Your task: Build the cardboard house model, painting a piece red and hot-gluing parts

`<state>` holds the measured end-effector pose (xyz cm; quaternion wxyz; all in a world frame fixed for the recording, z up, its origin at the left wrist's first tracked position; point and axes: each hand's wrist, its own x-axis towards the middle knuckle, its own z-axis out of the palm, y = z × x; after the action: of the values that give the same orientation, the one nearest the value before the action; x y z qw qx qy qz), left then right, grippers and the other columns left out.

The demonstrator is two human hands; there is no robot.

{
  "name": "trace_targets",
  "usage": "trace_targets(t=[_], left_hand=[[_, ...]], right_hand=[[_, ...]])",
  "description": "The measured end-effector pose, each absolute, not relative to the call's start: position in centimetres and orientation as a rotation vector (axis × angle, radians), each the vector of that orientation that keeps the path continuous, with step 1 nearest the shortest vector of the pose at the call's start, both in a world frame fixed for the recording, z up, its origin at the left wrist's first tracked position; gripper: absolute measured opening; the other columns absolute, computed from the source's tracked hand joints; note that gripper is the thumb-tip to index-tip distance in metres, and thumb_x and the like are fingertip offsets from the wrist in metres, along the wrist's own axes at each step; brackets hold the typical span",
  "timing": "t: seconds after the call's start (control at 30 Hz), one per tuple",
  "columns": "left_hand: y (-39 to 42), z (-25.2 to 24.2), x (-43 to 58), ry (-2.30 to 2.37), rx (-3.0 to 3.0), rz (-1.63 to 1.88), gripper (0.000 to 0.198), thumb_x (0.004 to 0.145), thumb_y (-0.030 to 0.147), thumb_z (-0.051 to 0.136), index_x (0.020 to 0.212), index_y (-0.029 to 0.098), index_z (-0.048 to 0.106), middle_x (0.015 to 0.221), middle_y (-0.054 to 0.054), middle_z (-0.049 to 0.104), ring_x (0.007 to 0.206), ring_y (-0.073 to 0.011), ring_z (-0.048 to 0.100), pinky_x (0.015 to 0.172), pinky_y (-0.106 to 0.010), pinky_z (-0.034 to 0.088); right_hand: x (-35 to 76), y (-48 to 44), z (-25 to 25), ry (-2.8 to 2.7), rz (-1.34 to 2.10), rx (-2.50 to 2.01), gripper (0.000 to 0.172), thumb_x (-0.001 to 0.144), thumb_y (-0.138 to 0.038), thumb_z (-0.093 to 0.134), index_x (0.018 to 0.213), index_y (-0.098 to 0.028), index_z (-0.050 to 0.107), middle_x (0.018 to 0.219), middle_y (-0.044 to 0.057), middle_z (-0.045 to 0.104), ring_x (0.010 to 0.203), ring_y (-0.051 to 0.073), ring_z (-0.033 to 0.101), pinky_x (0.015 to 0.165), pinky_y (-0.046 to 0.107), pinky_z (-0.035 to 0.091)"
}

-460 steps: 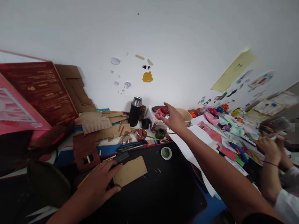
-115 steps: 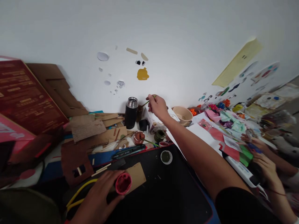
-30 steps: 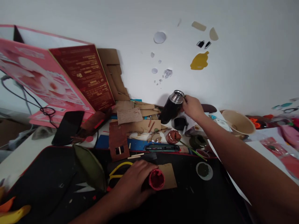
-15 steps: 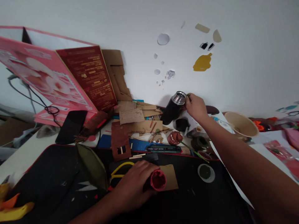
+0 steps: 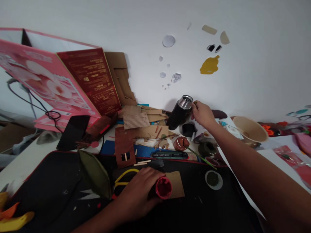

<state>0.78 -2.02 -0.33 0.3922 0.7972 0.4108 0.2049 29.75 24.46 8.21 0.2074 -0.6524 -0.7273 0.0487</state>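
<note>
Though handheld, jar [image 5: 163, 187] mouth toward camera.

We count one left hand [image 5: 143, 186], one right hand [image 5: 202, 115], one held red pot [image 5: 163, 187], one black flask [image 5: 178, 116], one tan bowl [image 5: 254, 131], one pink box [image 5: 51, 76], one mustard cutout [image 5: 210, 65].

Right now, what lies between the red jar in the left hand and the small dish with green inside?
In the head view: brown cardboard, partly hidden by the red jar, then black mat up to the dish.

Pale wall [image 5: 141, 26] in dim, soft light behind a white tabletop [image 5: 36, 161]
</note>
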Motion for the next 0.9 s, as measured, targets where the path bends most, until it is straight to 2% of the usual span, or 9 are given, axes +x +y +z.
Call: trace_targets(t=[0.2,0.4,0.6,0.9], left_hand=[[-2.0,-0.2,0.8,1.051,2.031,0.515,0.059,0.087,0.021,0.081,0.139,0.027,0.055,0.136,-0.008,0.069,0.123,-0.0294,0.062,0.104,-0.048,0.051],[-2.0,-0.4,0.7,1.038,2.043,0.544,0.056,0.088,0.021,0.08,0.139,0.028,0.055,0.137,-0.009,0.069,0.122,-0.0296,0.063,0.103,-0.048,0.052],[-1.9,-0.6,0.7,1.038,2.054,0.543,0.058,0.088,0.022,0.08,0.14,0.028,0.055,0.136,-0.009,0.07,0.123,-0.0299,0.064,0.103,-0.048,0.054],[-2.2,-1.5,0.5,1.038,2.104,0.612,0.068,0.085,0.018,0.081,0.145,0.03,0.051,0.138,-0.008,0.07,0.125,-0.0304,0.065,0.106,-0.05,0.054]], right_hand=[[29.9,24.3,8.3,-1.896,0.126,-1.763,0.034,0.109,-0.037,0.041,0.085,-0.024,0.061,0.069,0.007,0.071,0.072,0.027,0.066,0.072,0.036,0.044],[29.7,24.4,8.0,-1.963,0.267,-1.782,0.037,0.109,-0.038,0.041,0.078,-0.025,0.055,0.066,0.007,0.069,0.072,0.027,0.066,0.071,0.036,0.045],[29.6,24.3,8.1,-1.909,0.195,-1.755,0.043,0.111,-0.045,0.039,0.076,-0.026,0.056,0.066,0.006,0.068,0.075,0.028,0.066,0.072,0.035,0.044],[29.4,24.3,8.3,-1.922,0.127,-1.761,0.042,0.111,-0.039,0.037,0.077,-0.025,0.057,0.069,0.008,0.07,0.077,0.028,0.067,0.075,0.036,0.044]])
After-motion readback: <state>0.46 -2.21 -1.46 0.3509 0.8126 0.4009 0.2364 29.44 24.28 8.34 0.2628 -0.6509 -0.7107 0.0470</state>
